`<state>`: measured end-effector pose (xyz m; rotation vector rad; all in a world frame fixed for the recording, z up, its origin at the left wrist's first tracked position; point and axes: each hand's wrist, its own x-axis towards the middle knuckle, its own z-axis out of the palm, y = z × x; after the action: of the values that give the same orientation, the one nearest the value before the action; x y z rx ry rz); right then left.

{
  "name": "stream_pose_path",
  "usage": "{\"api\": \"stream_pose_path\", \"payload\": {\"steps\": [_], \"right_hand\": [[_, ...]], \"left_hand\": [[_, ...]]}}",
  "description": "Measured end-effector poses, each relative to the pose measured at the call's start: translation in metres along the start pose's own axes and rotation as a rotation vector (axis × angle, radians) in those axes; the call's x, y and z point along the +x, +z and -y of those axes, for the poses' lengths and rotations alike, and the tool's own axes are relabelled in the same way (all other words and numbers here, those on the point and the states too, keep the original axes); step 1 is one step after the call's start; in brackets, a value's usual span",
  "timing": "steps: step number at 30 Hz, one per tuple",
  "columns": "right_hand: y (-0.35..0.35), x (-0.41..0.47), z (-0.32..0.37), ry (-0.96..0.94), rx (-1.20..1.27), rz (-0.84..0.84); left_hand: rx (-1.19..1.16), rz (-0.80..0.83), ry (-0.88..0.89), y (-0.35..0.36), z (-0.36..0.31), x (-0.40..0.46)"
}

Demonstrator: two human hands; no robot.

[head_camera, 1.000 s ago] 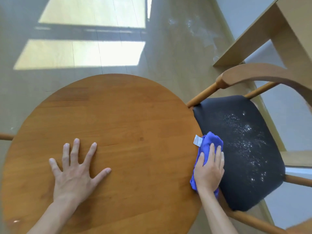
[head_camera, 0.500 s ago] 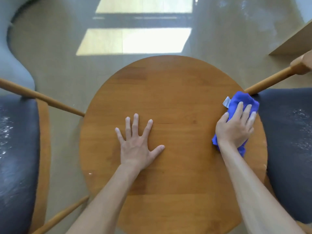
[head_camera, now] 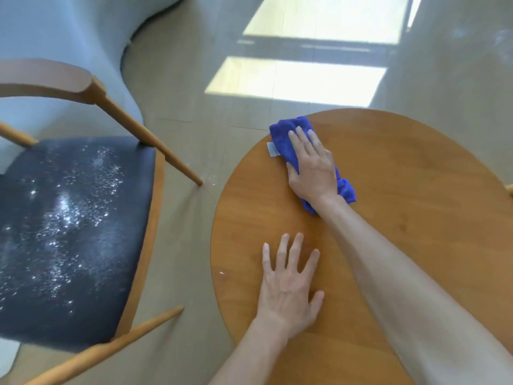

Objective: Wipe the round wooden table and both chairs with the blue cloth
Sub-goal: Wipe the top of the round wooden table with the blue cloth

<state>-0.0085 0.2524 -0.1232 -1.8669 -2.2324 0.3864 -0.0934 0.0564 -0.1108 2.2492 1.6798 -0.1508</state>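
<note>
Head view: bunched blue cloth (head_camera: 283, 134) lay under the flat right hand (head_camera: 312, 169); left hand (head_camera: 288, 284) spread on the round wooden worktop (head_camera: 416, 204); speckled chair (head_camera: 69, 232) alongside.

One head-worn camera looks steeply down and forward from close above the table (head_camera: 402, 245), whose top fills the right half of the frame with its right and near edges cut off. A chair (head_camera: 75, 245) fills the left side, and sunlit floor (head_camera: 291, 79) runs along the top.
</note>
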Motion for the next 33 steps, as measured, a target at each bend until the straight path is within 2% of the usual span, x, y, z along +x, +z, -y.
{"api": "stream_pose_path", "payload": {"steps": [5, 12, 15, 18, 20, 21, 22, 24, 26, 28, 30, 33], "right_hand": [[0.011, -0.023, 0.049, -0.303, 0.118, 0.121], [0.015, -0.088, 0.077, -0.638, 0.239, 0.336], [0.013, -0.119, 0.075, -0.793, 0.257, 0.471], [-0.001, -0.137, 0.057, -0.863, 0.268, 0.604], [-0.018, -0.142, 0.041, -0.829, 0.334, 0.638], [-0.028, -0.142, 0.03, -0.763, 0.392, 0.594], [-0.037, -0.143, 0.015, -0.654, 0.454, 0.482], [-0.056, -0.148, -0.033, -0.389, 0.482, 0.143], [-0.07, -0.166, -0.093, -0.179, 0.331, -0.072], [-0.075, -0.194, -0.147, -0.054, 0.132, -0.071], [-0.073, -0.223, -0.184, -0.017, -0.013, 0.016], [-0.064, -0.251, -0.206, 0.029, -0.115, 0.1]], "left_hand": [[-0.001, 0.023, -0.028, 0.0, -0.01, -0.029], [-0.002, 0.018, -0.066, 0.009, -0.049, -0.068], [-0.048, -0.049, -0.106, 0.01, -0.066, -0.078], [-0.123, -0.213, -0.147, 0.008, -0.069, -0.086], [-0.095, -0.371, -0.085, 0.006, -0.061, -0.087], [-0.069, -0.438, -0.042, 0.004, -0.054, -0.085], [-0.065, -0.489, -0.019, 0.0, -0.045, -0.08], [-0.078, -0.529, -0.037, -0.011, -0.021, -0.061], [0.02, -0.396, -0.012, -0.023, 0.01, -0.041], [0.171, -0.197, 0.153, -0.028, 0.04, -0.027], [0.207, -0.078, 0.292, -0.026, 0.06, -0.015], [0.226, -0.143, 0.339, -0.015, 0.073, -0.004]]}}
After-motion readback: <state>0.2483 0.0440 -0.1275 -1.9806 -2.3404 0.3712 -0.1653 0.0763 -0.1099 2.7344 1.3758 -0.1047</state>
